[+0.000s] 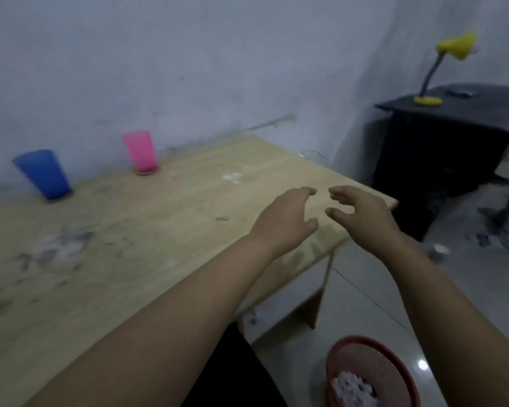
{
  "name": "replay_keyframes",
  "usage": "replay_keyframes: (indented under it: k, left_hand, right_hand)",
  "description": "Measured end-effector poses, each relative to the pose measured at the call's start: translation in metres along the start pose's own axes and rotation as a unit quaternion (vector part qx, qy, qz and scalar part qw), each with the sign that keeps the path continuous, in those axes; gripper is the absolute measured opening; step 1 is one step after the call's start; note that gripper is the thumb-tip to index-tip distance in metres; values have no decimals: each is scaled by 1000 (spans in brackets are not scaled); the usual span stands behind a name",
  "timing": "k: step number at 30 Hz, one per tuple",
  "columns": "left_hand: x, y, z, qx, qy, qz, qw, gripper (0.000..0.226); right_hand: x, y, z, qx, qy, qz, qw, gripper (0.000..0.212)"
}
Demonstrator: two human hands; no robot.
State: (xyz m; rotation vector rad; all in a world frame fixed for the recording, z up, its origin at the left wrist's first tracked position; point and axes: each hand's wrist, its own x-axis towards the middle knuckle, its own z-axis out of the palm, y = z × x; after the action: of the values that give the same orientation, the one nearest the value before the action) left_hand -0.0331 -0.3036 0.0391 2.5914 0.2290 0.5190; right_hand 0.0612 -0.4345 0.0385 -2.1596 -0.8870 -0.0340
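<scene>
Table (130, 259) beneath left hand (282, 221), right hand (362, 212), both loose, empty; pink cup (140, 152), blue cup (43, 174) beyond.

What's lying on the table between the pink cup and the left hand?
The head view shows mostly bare wooden table between the pink cup and the left hand, with only a small white smudge.

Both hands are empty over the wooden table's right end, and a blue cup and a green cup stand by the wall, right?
Not quite: the head view shows a pink cup, not a green one. The rest holds: left hand and right hand hang empty over the right end of the table, and the blue cup stands by the wall.
</scene>
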Motion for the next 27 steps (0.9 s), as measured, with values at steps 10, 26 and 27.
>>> replay_keyframes:
  k: [10,26,27]
  left_hand:
    - [-169,-150,-195,340,76,-208,914,63]
    - [-461,-214,-261,336,215,-458,794,61]
    - [-471,-216,-260,333,231,-461,790,61]
  right_hand:
    - [18,-226,166,-4,-161,-236,958,49]
    - [-137,-422,358,-14,-371,-471,800,51]
    - [-145,-428,365,-11,-373,-482,793,51]
